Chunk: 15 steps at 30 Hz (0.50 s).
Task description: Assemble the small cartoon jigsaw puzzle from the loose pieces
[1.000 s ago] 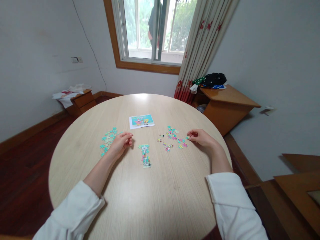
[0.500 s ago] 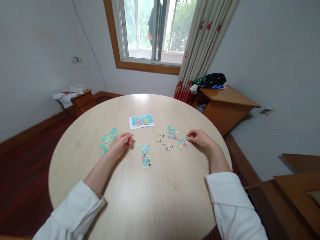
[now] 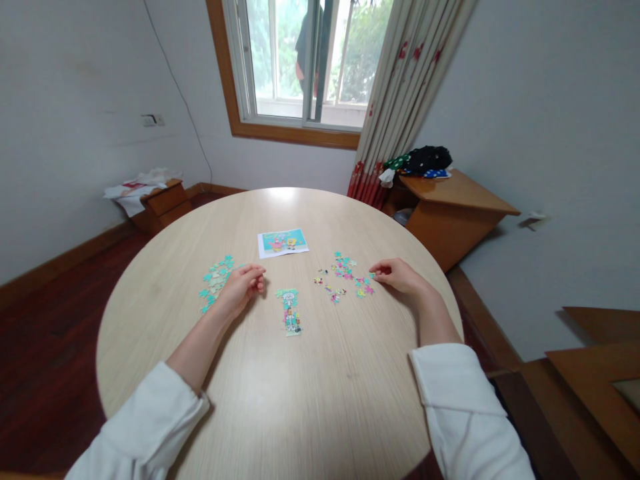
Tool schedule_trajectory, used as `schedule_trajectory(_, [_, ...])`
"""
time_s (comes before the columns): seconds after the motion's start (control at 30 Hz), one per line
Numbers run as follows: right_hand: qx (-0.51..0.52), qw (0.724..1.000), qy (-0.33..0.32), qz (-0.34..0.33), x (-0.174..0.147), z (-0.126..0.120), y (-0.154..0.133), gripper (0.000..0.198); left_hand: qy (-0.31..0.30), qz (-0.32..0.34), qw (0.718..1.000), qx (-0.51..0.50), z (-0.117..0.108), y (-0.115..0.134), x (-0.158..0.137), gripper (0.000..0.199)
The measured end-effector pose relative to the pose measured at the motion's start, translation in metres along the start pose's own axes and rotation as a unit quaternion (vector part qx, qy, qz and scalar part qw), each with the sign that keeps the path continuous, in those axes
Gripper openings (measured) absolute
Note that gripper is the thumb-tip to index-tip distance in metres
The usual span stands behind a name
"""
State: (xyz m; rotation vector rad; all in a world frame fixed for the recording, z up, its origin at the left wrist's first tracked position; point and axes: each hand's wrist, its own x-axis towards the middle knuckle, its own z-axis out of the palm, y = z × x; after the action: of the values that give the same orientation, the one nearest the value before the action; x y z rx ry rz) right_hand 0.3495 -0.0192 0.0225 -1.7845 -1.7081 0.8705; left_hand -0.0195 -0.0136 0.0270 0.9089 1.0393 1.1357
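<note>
On your round table (image 3: 280, 400), your right hand (image 3: 399, 275) pinches a teal puzzle piece (image 3: 372, 275) beside scattered pieces (image 3: 344, 271), best held lightly by its edges, while your left hand (image 3: 242, 285) curls, fingers together.

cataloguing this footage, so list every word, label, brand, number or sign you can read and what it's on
No text is readable here.
Picture sheet: yellowish marks near its top may be lettering, too small and blurred to read.
Joined puzzle pieces: a printed figure shows, but no words can be made out.
Left loose pieces and right loose pieces: too small to tell.
</note>
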Motion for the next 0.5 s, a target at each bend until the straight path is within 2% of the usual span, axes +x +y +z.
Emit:
schedule_trajectory(0.3, [-0.038, 0.999, 0.000, 0.003, -0.0019, 0.0003, -0.0053, 0.011, 0.000, 0.001, 1.000, 0.000, -0.0011, -0.0013, 0.0020, 0.020])
schedule_trajectory(0.5, [-0.023, 0.999, 0.005, -0.046, -0.0004, 0.0010, -0.0008, 0.019, -0.002, 0.003, 1.000, -0.002, -0.0017, -0.0015, 0.0013, 0.021])
